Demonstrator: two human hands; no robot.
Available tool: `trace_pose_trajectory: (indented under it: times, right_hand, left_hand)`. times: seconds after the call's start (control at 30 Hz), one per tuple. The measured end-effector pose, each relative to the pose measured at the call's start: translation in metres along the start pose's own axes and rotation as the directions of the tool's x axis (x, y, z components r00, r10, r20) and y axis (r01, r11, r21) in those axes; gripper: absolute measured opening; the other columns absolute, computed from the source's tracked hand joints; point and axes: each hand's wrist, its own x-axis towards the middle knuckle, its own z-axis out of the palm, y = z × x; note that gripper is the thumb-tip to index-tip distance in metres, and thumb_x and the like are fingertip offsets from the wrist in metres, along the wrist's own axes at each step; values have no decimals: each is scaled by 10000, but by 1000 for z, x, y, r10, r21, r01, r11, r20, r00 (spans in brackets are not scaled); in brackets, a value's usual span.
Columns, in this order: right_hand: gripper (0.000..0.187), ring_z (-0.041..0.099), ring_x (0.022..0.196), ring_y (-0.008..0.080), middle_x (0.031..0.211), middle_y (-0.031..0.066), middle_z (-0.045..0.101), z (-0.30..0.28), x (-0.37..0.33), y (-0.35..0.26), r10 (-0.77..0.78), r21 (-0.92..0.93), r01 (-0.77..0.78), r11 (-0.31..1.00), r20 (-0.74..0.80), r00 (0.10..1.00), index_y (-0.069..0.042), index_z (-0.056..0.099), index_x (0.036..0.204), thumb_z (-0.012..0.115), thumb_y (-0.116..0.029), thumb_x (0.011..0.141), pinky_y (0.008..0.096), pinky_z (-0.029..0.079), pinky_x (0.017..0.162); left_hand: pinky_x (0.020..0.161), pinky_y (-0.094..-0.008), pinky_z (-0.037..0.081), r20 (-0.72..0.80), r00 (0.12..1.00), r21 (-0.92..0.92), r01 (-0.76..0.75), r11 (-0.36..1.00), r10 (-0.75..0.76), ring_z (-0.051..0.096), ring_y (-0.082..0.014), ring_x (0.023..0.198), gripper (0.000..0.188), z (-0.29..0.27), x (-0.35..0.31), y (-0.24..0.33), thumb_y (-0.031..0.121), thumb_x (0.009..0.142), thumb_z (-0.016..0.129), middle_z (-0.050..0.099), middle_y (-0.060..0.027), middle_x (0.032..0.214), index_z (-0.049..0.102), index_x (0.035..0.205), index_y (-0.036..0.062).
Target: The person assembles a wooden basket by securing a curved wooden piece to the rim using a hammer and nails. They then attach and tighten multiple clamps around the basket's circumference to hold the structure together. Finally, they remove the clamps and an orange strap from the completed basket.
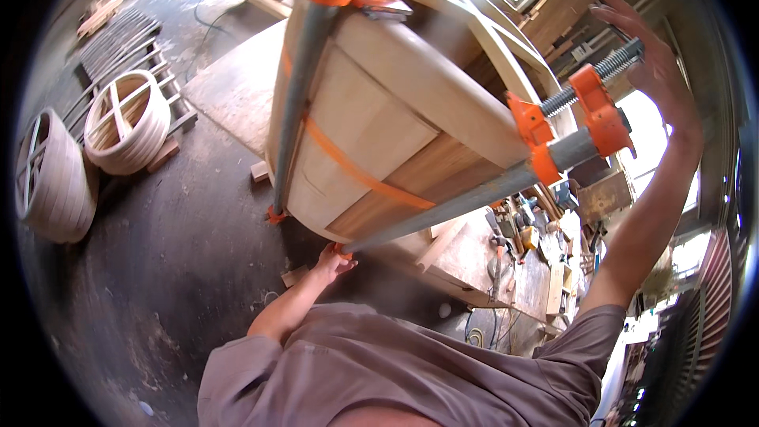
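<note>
A large curved wooden piece, made of pale and browner panels, stands in front of me. Along its right side runs a grey pipe clamp with orange jaws. Low at its bottom end, my left hand is closed on the small orange jaw. At the upper right, my right hand is at the outer end of the threaded screw, fingers bent around the handle, which is largely hidden. A second pipe clamp spans the piece on the left. An orange strap crosses the panels.
Round slatted wooden forms sit on the dark floor at left beside a slatted wooden rack. A workbench at right carries tools and wood scraps. A pale board lies behind the piece. Wooden frame ribs rise at the back.
</note>
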Motion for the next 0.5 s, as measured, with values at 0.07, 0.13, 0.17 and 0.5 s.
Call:
trace_pose_trajectory:
  times: [0.07, 0.13, 0.17, 0.5]
  right_hand:
    - [385, 615, 879, 121, 947, 42, 653, 10, -13, 13, 49, 94, -41, 995, -75, 996, -96, 632, 1226, 625, -318, 911, 282, 468, 849]
    - [339, 542, 738, 86, 777, 12, 602, 5, -25, 2, 334, -45, -338, 940, -77, 940, -60, 660, 1107, 619, -341, 922, 261, 429, 696]
    - [298, 437, 624, 72, 652, -9, 511, -4, -30, -13, 463, -251, -476, 843, -113, 879, -59, 672, 1063, 629, -317, 920, 265, 350, 586]
    - [315, 632, 824, 142, 889, 81, 651, -21, -14, -34, 101, -118, -107, 987, -58, 993, -89, 622, 1221, 576, -181, 924, 288, 503, 748]
  left_hand:
    - [681, -391, 614, 17, 1000, 7, -11, 1000, 11, 677, -345, 822, 735, 1, 6, -2, -209, 706, 450, 543, -152, 1190, 391, 1362, 118]
    - [675, -395, 617, -15, 999, -19, -31, 999, 30, 680, -354, 833, 747, -1, 5, 0, -214, 701, 443, 533, -154, 1210, 388, 1365, 124]
    - [673, -397, 619, -22, 1000, -21, -19, 1000, 19, 681, -358, 839, 753, 0, 2, -3, -216, 698, 439, 529, -156, 1221, 386, 1366, 127]
    - [620, -397, 622, -60, 998, 40, 13, 999, -11, 685, -367, 801, 787, 2, 7, -4, -233, 643, 477, 565, -168, 1089, 405, 1327, 150]
